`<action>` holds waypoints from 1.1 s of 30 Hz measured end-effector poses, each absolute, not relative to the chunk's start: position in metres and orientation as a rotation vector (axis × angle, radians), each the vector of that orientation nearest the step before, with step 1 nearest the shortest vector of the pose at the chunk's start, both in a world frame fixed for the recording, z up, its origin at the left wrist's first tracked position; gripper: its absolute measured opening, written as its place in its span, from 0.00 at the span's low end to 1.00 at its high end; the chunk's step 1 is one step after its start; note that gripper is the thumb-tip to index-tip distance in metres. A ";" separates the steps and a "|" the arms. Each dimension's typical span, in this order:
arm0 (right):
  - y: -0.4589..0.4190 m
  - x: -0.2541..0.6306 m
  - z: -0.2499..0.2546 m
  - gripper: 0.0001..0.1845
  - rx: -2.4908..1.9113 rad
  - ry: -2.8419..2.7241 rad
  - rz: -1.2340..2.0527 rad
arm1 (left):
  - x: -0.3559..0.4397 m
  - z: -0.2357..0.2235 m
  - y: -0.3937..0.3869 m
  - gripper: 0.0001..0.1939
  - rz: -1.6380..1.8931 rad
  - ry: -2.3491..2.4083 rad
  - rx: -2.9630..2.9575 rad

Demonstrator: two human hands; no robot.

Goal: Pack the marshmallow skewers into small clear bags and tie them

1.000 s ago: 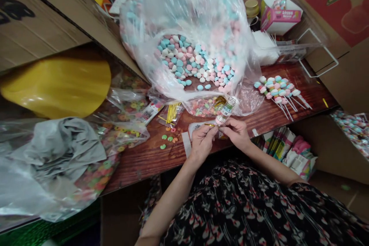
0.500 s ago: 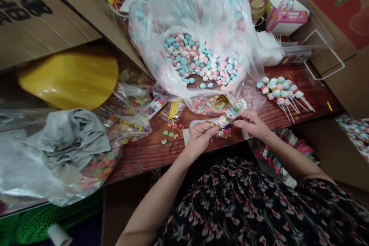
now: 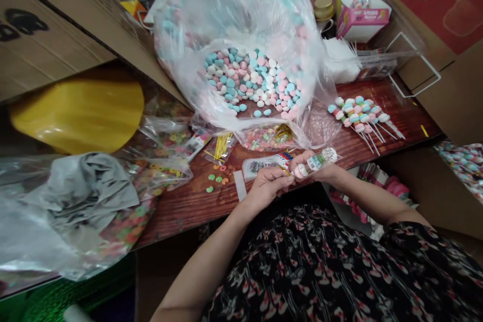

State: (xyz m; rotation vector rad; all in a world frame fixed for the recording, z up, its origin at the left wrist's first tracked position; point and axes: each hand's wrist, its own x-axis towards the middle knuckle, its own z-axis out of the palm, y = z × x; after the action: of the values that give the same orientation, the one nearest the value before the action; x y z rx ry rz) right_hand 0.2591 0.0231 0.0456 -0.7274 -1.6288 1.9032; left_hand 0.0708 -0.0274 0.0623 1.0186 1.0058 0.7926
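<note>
My right hand point(image 3: 315, 168) holds a clear wrapped tube of pastel candies point(image 3: 317, 162) lying nearly level above the wooden table top point(image 3: 188, 211). My left hand point(image 3: 267, 186) pinches a thin gold twist tie point(image 3: 286, 170) at the tube's lower end, close to my right fingers. Just beyond my left hand lies a printed paper strip point(image 3: 260, 165). A bundle of gold twist ties point(image 3: 222, 146) sits in a small clear bag further back, and several loose ring candies point(image 3: 217, 179) lie on the wood.
A large clear bag of pastel round candies point(image 3: 251, 80) fills the back. Candy sticks point(image 3: 358, 114) lie to the right. A yellow plastic sheet point(image 3: 77, 116), grey-lined plastic bags point(image 3: 86, 196), and cardboard panels point(image 3: 449, 95) crowd both sides.
My right hand has swung the tube from pointing up and right to lying flatter. The view has shifted slightly, and my left hand still pinches the gold tie.
</note>
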 end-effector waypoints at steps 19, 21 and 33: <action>0.021 0.264 0.086 0.11 0.287 -2.561 -0.024 | 0.057 0.076 -0.007 0.07 0.008 0.688 0.915; 0.022 0.261 0.087 0.10 0.306 -2.548 -0.009 | 0.057 0.076 -0.007 0.06 -0.006 0.663 0.929; 0.029 0.254 0.106 0.10 0.020 -2.623 -0.290 | 0.035 0.134 0.025 0.09 0.270 0.889 1.709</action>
State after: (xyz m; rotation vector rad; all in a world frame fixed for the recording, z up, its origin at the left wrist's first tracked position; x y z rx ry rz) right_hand 0.2540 0.0285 0.1058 0.0196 -2.6234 -0.2901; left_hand 0.0349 0.0250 0.1338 1.7086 0.8890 0.2703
